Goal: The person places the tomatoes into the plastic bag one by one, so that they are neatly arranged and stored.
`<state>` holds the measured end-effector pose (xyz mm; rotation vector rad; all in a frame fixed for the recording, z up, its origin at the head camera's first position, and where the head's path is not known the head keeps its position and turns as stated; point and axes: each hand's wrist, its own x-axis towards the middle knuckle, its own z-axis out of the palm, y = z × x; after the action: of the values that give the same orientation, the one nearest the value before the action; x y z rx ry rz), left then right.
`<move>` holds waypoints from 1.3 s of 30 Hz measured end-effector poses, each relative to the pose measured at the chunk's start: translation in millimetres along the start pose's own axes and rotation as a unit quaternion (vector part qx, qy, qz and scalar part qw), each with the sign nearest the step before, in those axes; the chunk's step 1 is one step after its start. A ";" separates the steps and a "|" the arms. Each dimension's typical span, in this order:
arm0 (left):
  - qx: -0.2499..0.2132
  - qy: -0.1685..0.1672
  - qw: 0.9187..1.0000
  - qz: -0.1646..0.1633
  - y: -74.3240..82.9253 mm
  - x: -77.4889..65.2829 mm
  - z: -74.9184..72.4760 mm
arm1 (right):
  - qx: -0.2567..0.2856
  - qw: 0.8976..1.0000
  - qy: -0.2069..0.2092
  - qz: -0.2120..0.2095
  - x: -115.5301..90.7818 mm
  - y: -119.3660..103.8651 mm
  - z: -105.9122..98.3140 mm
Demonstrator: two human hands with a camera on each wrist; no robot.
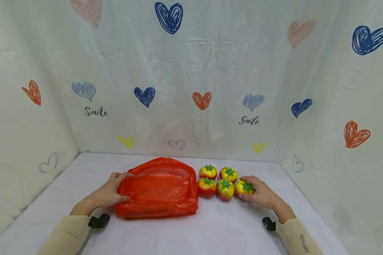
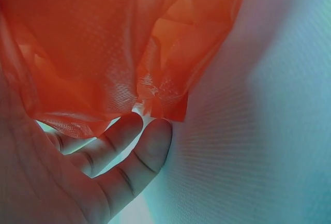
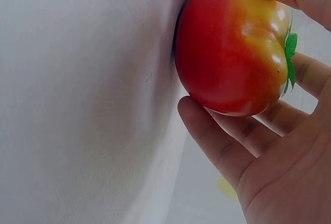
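Observation:
A red plastic bag (image 1: pixel 159 187) lies flat on the table, left of the middle. My left hand (image 1: pixel 113 191) holds its left edge, thumb at the near side and fingers farther back. In the left wrist view, the fingertips (image 2: pixel 155 141) meet the rim of the thin red plastic (image 2: pixel 103 53). On the right, my right hand (image 1: pixel 258 193) grips the rightmost tomato (image 1: pixel 244 188), red and yellow with a green leafy top. The right wrist view has this tomato (image 3: pixel 232 48) between thumb and fingers, right at the table surface.
Several similar tomatoes stand in two short rows between bag and right hand, among them a front-left one (image 1: pixel 206 187) beside the bag's right edge and a back-right one (image 1: pixel 228 174). A white curtain (image 1: pixel 185 124) with printed hearts borders the white table (image 1: pixel 229 226).

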<state>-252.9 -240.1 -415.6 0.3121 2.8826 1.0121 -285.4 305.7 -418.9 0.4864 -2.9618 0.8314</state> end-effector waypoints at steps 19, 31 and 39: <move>0.009 0.010 1.000 0.011 0.4 -0.4 0.3 | -0.005 1.000 0.003 -0.007 -0.5 1.1 -0.4; 0.010 0.015 1.000 0.024 -0.5 -1.1 0.4 | -0.017 0.999 0.026 -0.018 -2.8 -4.5 -7.8; 0.011 0.015 1.000 0.023 0.3 -0.9 0.2 | -0.024 0.998 0.047 -0.030 -2.3 -7.4 -10.1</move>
<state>-251.9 -240.0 -415.6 0.3693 2.9273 1.0021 -281.5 305.5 -406.8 0.5164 -2.8589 0.7553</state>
